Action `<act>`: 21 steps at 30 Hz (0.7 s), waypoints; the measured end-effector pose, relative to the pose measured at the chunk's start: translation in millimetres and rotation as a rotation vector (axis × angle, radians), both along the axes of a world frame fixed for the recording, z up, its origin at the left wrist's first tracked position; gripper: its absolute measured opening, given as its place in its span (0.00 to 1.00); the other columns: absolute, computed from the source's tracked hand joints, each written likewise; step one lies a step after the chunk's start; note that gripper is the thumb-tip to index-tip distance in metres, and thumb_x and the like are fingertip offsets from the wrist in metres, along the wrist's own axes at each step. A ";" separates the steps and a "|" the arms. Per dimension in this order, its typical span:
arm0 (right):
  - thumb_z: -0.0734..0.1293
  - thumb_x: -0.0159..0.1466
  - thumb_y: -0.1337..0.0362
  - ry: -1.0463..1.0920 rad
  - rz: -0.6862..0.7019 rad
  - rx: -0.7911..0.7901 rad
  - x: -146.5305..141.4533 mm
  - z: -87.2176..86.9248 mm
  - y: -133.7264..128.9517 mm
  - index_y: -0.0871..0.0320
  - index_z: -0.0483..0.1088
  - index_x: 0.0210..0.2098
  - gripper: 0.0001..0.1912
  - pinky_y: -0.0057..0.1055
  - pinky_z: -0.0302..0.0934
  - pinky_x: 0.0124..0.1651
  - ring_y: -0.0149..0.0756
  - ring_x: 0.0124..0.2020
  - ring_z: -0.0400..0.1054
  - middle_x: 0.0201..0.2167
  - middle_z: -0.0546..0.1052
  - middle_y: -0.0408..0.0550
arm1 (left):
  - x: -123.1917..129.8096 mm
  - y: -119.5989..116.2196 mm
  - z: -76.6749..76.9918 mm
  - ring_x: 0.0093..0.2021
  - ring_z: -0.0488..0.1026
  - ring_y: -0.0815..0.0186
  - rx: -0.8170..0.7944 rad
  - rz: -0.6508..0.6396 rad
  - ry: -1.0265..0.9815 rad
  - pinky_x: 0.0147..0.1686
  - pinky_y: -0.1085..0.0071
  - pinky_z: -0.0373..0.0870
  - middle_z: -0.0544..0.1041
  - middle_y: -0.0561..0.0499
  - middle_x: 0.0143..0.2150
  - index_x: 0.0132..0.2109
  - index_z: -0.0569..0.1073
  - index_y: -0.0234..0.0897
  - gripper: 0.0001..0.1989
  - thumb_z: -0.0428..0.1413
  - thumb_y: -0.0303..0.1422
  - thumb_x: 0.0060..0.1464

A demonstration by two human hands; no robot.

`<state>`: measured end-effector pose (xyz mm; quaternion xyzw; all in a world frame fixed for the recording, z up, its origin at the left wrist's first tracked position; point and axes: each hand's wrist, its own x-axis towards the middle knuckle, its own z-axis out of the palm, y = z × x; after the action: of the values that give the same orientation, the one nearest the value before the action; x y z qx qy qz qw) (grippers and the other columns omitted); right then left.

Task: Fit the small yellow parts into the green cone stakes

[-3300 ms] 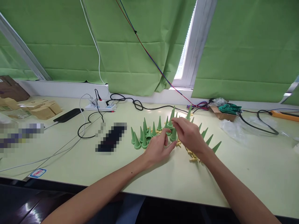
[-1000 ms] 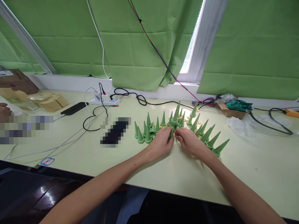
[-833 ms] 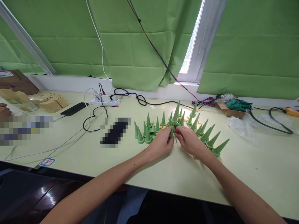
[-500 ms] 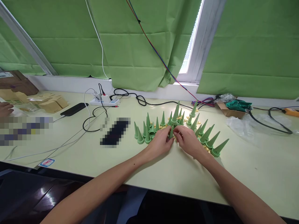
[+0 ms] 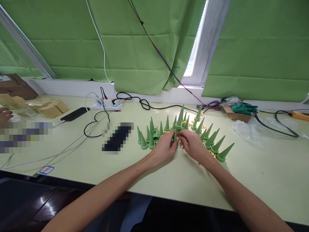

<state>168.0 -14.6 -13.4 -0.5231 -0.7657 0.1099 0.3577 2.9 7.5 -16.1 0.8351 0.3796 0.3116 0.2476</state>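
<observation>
Many green cones stand in a spread across the table, with small yellow pieces among them; one green cone [image 5: 225, 152] leans at the right end. My left hand [image 5: 165, 145] is closed on a green cone [image 5: 175, 135] that points upward between my hands. Close beside it, my right hand [image 5: 191, 143] has its thumb and fingertips pinched together at the cone's side. What the right fingertips hold is too small to make out.
A pale table [image 5: 154, 180] bears a power strip [image 5: 107, 104] with cables, a black case [image 5: 75, 114], a blurred dark object [image 5: 118, 137] and cardboard boxes [image 5: 53, 109]. Another person's hand [image 5: 5, 115] is at far left. An open carton [image 5: 235, 113] and plastic bags [image 5: 246, 130] lie right.
The whole view has shifted slightly. My right fingers have drawn a little closer together beside the cone, while my left hand keeps its hold.
</observation>
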 end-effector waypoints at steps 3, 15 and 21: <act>0.55 0.68 0.71 0.021 0.000 0.025 0.5 -1.2 0.3 0.57 0.68 0.34 0.12 0.31 0.57 0.36 0.36 0.30 0.64 0.28 0.72 0.46 | 0.1 0.3 -0.3 0.26 0.63 0.68 -0.015 0.008 -0.005 0.26 0.70 0.55 0.67 0.54 0.27 0.37 0.62 0.39 0.04 0.48 0.32 0.62; 0.56 0.67 0.73 0.070 -0.017 0.078 -2.0 0.3 -0.1 0.57 0.71 0.35 0.13 0.31 0.61 0.37 0.37 0.34 0.67 0.33 0.74 0.49 | -0.3 -2.3 5.5 0.28 0.65 0.68 0.000 -0.011 -0.024 0.28 0.70 0.57 0.71 0.52 0.30 0.37 0.64 0.38 0.04 0.48 0.31 0.62; 0.58 0.66 0.73 0.115 0.002 0.067 -1.2 -1.4 1.4 0.57 0.72 0.36 0.12 0.32 0.64 0.38 0.37 0.35 0.69 0.35 0.75 0.49 | -0.9 0.8 2.7 0.29 0.67 0.67 0.012 -0.001 -0.019 0.29 0.70 0.59 0.71 0.52 0.32 0.38 0.63 0.38 0.03 0.48 0.31 0.62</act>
<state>166.8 -13.2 -14.8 -0.5029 -0.7477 0.1142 0.4183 2.0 8.3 -13.4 0.8339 0.3750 0.3216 0.2462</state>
